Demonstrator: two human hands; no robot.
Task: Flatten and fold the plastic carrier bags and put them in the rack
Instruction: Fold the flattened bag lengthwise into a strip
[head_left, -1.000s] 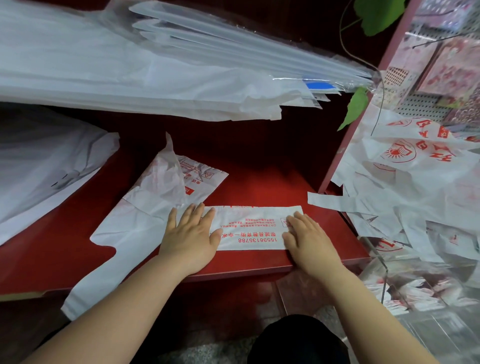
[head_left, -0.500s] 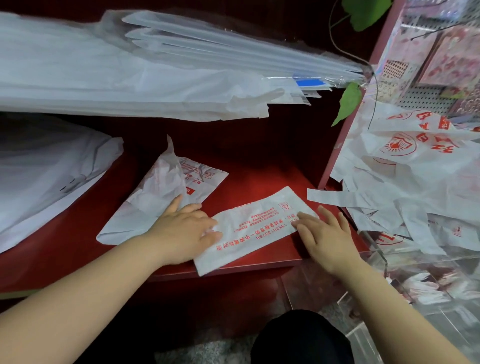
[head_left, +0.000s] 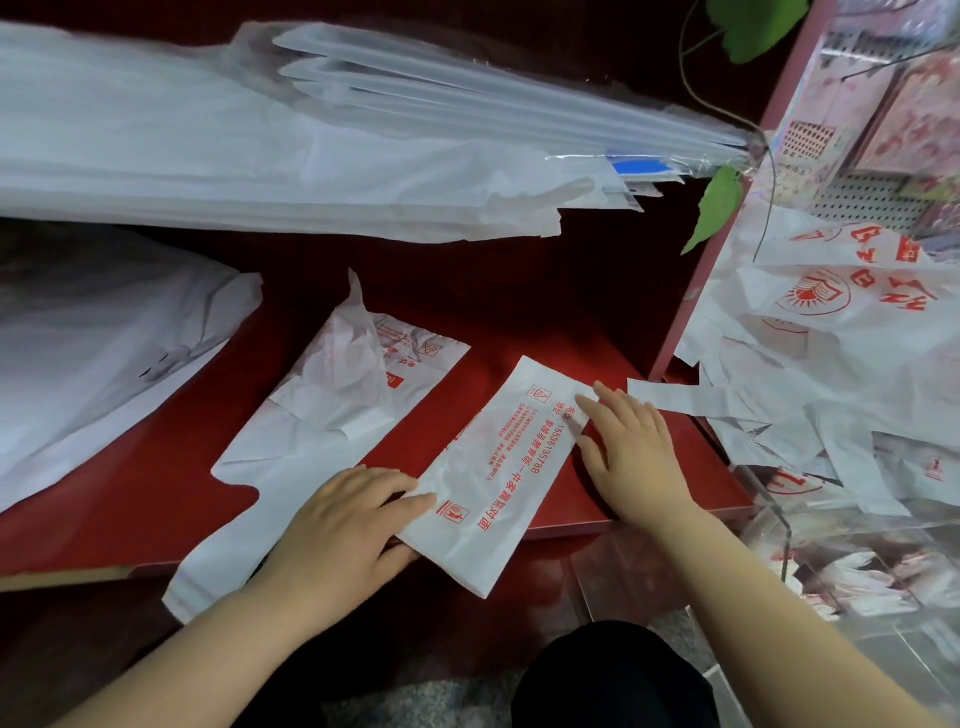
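Head view: the only camera, looking down on a red surface (head_left: 519, 322).
Folded bag (head_left: 498, 467): a white strip with red print, lying a little toward 5 o'clock of centre. Its long axis runs from 7 to 1 o'clock and its near end overhangs the front edge.
Change: a second ago the strip lay square along the front edge with both palms flat on it. It has since been swung round and partly drawn off the edge.
Meaning: creasing looks finished, and this bag is probably on its way to the rack.
Left hand (head_left: 343, 525): at the strip's 8 o'clock corner, fingers on top and thumb seemingly tucked beneath, pinching it.
Right hand (head_left: 631, 452): spread flat with fingers straight, tips touching the strip's 2 o'clock edge and holding nothing.
Clear rack (head_left: 784, 525): at 4 o'clock, past the surface's end, with folded bags already inside.
Next bag (head_left: 332, 415): crumpled and unfolded at 9 o'clock of the strip, partly under the left forearm.
Loose bags (head_left: 831, 322): a heap at 3 o'clock. Its handles trail toward the right hand and could snag the transfer.
White stack (head_left: 260, 156): overhead at 11 o'clock, well apart.
Leaf (head_left: 719, 213): hangs at 1 o'clock.
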